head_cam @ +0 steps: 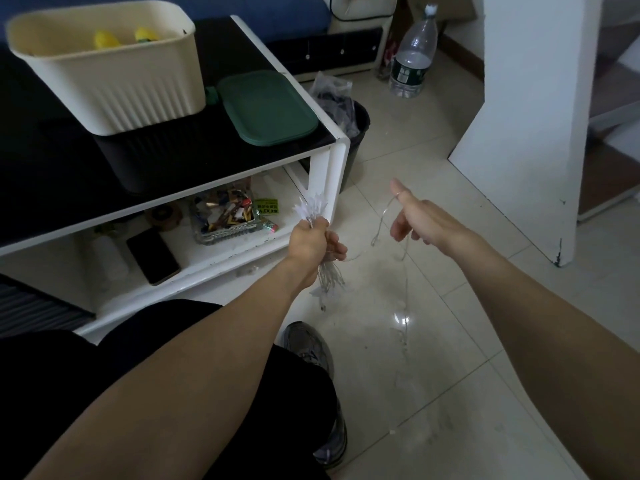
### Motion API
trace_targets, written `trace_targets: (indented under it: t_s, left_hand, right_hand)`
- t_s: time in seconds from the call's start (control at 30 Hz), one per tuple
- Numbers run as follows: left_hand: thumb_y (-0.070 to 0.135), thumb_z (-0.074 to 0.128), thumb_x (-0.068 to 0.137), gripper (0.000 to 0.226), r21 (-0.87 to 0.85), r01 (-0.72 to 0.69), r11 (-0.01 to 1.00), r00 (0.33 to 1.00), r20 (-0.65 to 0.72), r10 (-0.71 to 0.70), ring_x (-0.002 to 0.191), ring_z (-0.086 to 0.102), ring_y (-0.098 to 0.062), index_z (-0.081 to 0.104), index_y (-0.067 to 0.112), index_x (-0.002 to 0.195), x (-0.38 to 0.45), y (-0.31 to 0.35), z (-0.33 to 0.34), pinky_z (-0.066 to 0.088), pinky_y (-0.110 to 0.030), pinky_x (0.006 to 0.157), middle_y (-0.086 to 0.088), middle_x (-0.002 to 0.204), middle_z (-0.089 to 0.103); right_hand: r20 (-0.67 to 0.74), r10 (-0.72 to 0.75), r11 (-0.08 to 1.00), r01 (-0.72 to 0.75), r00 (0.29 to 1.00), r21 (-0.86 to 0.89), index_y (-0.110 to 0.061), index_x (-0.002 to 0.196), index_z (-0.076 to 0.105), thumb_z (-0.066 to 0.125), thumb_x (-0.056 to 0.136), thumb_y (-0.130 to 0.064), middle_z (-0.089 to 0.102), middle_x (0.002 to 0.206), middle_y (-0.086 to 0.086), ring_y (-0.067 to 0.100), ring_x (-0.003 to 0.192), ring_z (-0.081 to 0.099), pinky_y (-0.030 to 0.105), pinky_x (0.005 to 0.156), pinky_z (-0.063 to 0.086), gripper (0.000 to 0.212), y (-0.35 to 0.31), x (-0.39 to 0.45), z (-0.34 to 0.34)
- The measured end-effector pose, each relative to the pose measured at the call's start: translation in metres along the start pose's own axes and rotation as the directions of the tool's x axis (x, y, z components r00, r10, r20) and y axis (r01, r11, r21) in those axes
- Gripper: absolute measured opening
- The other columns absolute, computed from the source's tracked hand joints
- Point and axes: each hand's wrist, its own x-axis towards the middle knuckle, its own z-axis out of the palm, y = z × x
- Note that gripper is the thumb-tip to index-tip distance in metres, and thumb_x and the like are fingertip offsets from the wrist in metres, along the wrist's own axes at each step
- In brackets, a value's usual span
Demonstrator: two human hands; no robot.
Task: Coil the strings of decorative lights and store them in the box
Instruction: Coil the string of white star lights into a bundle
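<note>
Person seated beside a low white table, both bare arms stretched out over the tiled floor (450, 341). Left hand (311, 239) is clenched round a coiled bundle of decorative lights (313, 209); clear pointed bulbs fan out above the fist, wire loops hang below it. From the fist a thin wire strand (381, 220) runs right to the right hand (420, 218). Right hand is mostly released, palm sideways, fingers (398, 230) relaxed and pointing toward the table; the strand loops over the raised thumb, then drops in a loose curve to the floor, where more of it trails toward the person's feet. Can't tell if the lower fingers pinch the wire.

Box (107, 64), cream plastic with ribbed sides, stands open on the black tabletop (214, 143), well apart from the hands, up and to the left. Two yellow items (107, 39) show inside it. Dark green lid (266, 107) lies flat on the tabletop just beside the box, near the table corner.

Lower shelf (221, 254) under the tabletop: a dark phone (152, 254), a glass tray (225, 216) of small coloured bits, a green packet (266, 206).

On the floor past the table corner: a black bin (356, 140) with a plastic bag (330, 90) in it, and farther back a clear plastic bottle (414, 53) standing upright. White panel (526, 126) at right. Grey shoe (308, 344) below the left forearm, dark trousers (138, 375) at bottom left.
</note>
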Motion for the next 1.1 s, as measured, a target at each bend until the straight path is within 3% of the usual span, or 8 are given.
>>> trace_targets:
  t_s: [0.1,0.27,0.43,0.57,0.67,0.77,0.93,1.1]
  left_hand:
    - [0.018,0.037,0.106,0.014,0.025,-0.029,0.999,0.999,-0.036,0.03,0.045,0.035,-0.015,0.045,0.007,0.104,0.004,0.0,-0.003,0.039,-0.03,0.047,-0.002,0.06,0.034]
    - [0.017,0.038,0.105,0.013,-0.037,-0.052,0.998,0.995,-0.088,0.049,0.04,0.029,-0.011,0.049,0.009,0.102,0.004,0.01,-0.007,0.04,-0.03,0.048,0.003,0.053,0.031]
    - [0.015,0.035,0.105,0.018,-0.18,-0.04,0.983,0.996,-0.087,0.025,0.039,0.024,-0.009,0.046,0.014,0.091,0.001,0.027,-0.015,0.025,-0.024,0.039,0.005,0.054,0.028]
    - [0.013,0.037,0.101,0.023,-0.296,-0.101,0.95,0.995,-0.045,0.092,0.043,0.017,-0.009,0.041,0.017,0.078,-0.008,0.057,-0.024,0.013,-0.025,0.041,0.006,0.051,0.024]
    - [0.028,0.034,0.102,0.027,-0.388,-0.122,0.913,0.991,0.011,0.137,0.045,0.017,-0.01,0.043,0.018,0.079,-0.016,0.084,-0.032,0.016,-0.026,0.045,0.006,0.056,0.025]
    - [0.023,0.031,0.1,0.024,-0.44,-0.173,0.881,0.981,0.0,0.193,0.044,0.022,-0.012,0.046,0.015,0.082,-0.023,0.109,-0.046,0.023,-0.025,0.045,0.004,0.055,0.028]
    - [0.01,0.028,0.101,0.023,-0.298,-0.305,0.905,0.947,0.007,0.321,0.047,0.032,-0.014,0.045,0.015,0.086,-0.034,0.145,-0.071,0.034,-0.028,0.051,0.002,0.059,0.033]
    - [0.011,0.03,0.104,0.022,-0.045,-0.427,0.903,0.904,-0.013,0.426,0.051,0.04,-0.016,0.044,0.015,0.088,-0.042,0.164,-0.11,0.039,-0.031,0.054,0.0,0.062,0.043]
  right_hand:
    - [-0.052,-0.04,0.999,0.041,0.998,0.022,-0.008,0.069,0.068,0.041,0.099,-0.053,0.071,0.081,0.004,0.02,0.083,0.061,0.034,0.08,0.04,0.061,-0.003,0.003,0.006]
    - [0.06,-0.117,0.938,0.091,0.991,0.336,-0.001,0.096,0.067,0.068,0.088,-0.009,0.059,0.058,0.001,0.02,0.069,0.064,0.037,0.082,0.056,0.012,-0.003,0.004,0.008]
    - [0.303,-0.269,0.887,0.113,0.914,0.448,-0.007,0.122,0.063,0.066,0.084,0.006,0.057,0.065,-0.003,0.016,0.072,0.058,0.037,0.081,0.056,0.04,-0.007,-0.005,0.006]
    - [0.319,-0.346,0.787,0.087,0.883,0.611,-0.009,0.126,0.059,0.057,0.068,0.002,0.044,0.072,0.004,0.015,0.065,0.046,0.032,0.069,0.047,0.058,-0.021,-0.013,0.005]
    - [0.31,-0.373,0.681,0.031,0.875,0.732,-0.004,0.125,0.054,0.049,0.065,-0.003,0.041,0.068,0.003,0.014,0.06,0.036,0.033,0.066,0.036,0.06,-0.039,-0.019,0.003]
    - [0.311,-0.392,0.634,0.01,0.866,0.773,-0.006,0.123,0.054,0.05,0.068,-0.009,0.038,0.069,0.002,0.013,0.058,0.032,0.032,0.063,0.031,0.056,-0.066,-0.024,0.0]
    - [0.2,-0.388,0.72,0.161,0.9,0.675,-0.008,0.128,0.054,0.059,0.097,-0.005,0.051,0.068,-0.002,0.009,0.054,0.042,0.027,0.058,0.037,0.032,-0.116,-0.024,0.001]
    - [0.145,-0.412,0.773,0.261,0.9,0.578,-0.009,0.125,0.055,0.07,0.089,0.001,0.063,0.077,0.004,0.011,0.062,0.057,0.025,0.059,0.048,0.04,-0.174,-0.02,0.018]
